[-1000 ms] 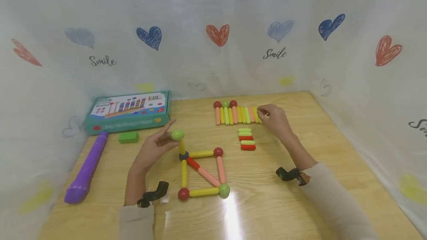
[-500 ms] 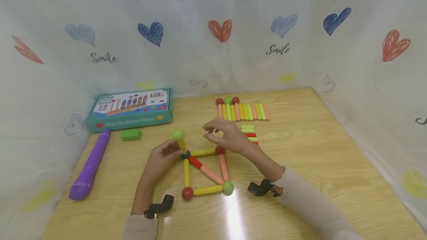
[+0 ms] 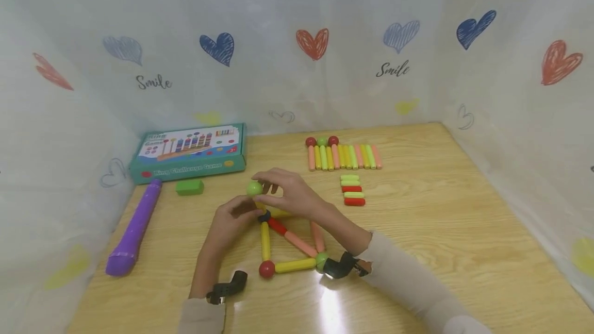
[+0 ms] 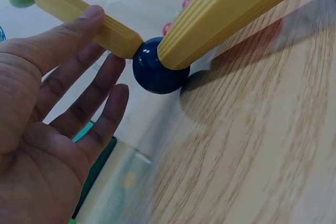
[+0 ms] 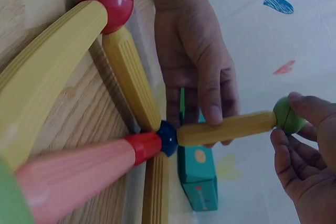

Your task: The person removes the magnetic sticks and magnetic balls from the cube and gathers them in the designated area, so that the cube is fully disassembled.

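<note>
backdrop [image 3: 260,4]: pale sheet printed with hearts and "smile", rising behind the work.
table [image 3: 417,251]: wood-grained top, bearing everything noted below.
teal box [image 3: 211,168]: lettered "ring challenge game", far left; probably parked out of the arms' way.
purple microphone [image 3: 134,236]: lies to the left, well apart from the work.
four-sided frame [image 3: 265,241]: on the table before the person, braced by a red-and-pink diagonal [image 3: 299,244]; its far right corner is hidden by the right forearm [image 3: 343,228].
long sticks [image 3: 347,157]: side by side at the back, three balls [image 3: 333,140] just beyond; likely ordered for easy picking.
left hand [image 3: 234,218]: thumb and fingers pinch the yellow stick [image 5: 233,128] toward its lower end, presumably to steady it.
right hand [image 3: 290,189]: pinches the green ball [image 5: 285,116] atop that stick; hands near each other.
short sticks [image 3: 351,188]: small column, seemingly sorted by length.
green block [image 3: 189,187]: in front of the box, unused.
blue ball [image 4: 157,69]: frame corner; the yellow stick rises from it, exact tilt uncertain.
</note>
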`<action>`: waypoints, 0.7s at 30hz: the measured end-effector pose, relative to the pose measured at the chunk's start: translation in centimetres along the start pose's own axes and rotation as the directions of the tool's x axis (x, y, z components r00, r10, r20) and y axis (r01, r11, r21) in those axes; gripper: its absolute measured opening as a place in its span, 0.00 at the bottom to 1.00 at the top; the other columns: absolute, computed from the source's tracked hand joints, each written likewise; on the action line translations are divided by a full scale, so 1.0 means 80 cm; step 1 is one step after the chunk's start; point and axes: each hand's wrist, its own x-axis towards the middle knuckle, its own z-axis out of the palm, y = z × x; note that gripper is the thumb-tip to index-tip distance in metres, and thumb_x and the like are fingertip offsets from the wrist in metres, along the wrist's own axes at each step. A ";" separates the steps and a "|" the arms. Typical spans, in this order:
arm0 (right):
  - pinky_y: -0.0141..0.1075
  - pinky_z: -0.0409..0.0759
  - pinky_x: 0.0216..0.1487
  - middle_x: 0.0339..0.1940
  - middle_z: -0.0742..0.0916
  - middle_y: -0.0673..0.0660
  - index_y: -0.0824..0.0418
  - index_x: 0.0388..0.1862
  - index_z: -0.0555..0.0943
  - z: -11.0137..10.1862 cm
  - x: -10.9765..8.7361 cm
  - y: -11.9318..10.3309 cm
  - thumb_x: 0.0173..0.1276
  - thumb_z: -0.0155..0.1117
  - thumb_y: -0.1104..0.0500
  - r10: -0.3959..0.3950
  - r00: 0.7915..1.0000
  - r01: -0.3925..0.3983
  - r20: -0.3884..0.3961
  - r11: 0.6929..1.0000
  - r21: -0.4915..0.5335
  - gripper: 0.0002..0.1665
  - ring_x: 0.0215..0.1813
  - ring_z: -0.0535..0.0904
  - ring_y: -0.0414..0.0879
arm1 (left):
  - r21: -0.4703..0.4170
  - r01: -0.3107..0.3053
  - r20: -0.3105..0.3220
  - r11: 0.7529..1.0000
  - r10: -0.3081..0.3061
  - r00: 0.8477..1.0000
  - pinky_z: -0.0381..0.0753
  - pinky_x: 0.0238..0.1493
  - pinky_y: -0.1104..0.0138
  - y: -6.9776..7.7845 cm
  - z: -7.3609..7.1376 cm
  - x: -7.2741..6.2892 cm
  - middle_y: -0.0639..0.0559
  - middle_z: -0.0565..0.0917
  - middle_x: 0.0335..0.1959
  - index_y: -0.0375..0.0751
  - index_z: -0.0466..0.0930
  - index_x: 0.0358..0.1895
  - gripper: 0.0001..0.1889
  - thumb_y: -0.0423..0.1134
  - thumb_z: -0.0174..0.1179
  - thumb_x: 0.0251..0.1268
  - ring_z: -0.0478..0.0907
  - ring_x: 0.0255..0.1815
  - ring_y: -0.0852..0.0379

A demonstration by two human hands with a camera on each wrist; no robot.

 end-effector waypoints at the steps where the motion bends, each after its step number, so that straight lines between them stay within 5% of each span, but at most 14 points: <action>1: 0.35 0.83 0.44 0.46 0.85 0.53 0.63 0.58 0.81 0.002 0.001 -0.001 0.66 0.72 0.59 0.004 1.000 -0.004 0.002 1.000 0.008 0.22 0.44 0.82 0.44 | -0.002 -0.004 -0.001 1.000 0.004 1.000 0.76 0.61 0.55 0.000 0.000 0.000 0.58 0.85 0.51 0.56 0.84 0.55 0.19 0.54 0.69 0.62 0.80 0.56 0.56; 7: 0.30 0.82 0.47 0.43 0.85 0.50 0.59 0.52 0.83 0.010 0.000 -0.001 0.69 0.70 0.57 0.089 0.996 -0.088 -0.004 0.990 0.107 0.15 0.42 0.81 0.36 | -0.014 -0.027 0.016 1.000 0.027 1.000 0.75 0.62 0.56 -0.001 -0.001 -0.001 0.59 0.86 0.49 0.56 0.85 0.54 0.16 0.51 0.68 0.65 0.80 0.56 0.59; 13: 0.34 0.83 0.49 0.47 0.85 0.51 0.60 0.56 0.83 -0.005 -0.009 0.006 0.69 0.70 0.57 0.218 0.974 -0.191 -0.067 0.940 0.282 0.18 0.45 0.84 0.40 | 0.004 -0.040 0.011 0.999 0.040 0.999 0.76 0.61 0.57 0.000 -0.001 0.001 0.60 0.86 0.49 0.56 0.85 0.55 0.19 0.52 0.69 0.62 0.80 0.55 0.60; 21: 0.38 0.84 0.49 0.49 0.84 0.55 0.64 0.58 0.82 -0.077 -0.026 0.054 0.67 0.71 0.62 0.167 0.967 -0.155 -0.191 0.985 0.076 0.22 0.45 0.84 0.45 | 0.045 0.019 0.001 0.999 -0.019 1.000 0.76 0.60 0.55 0.000 0.001 0.001 0.56 0.85 0.49 0.51 0.84 0.56 0.22 0.54 0.70 0.60 0.80 0.54 0.56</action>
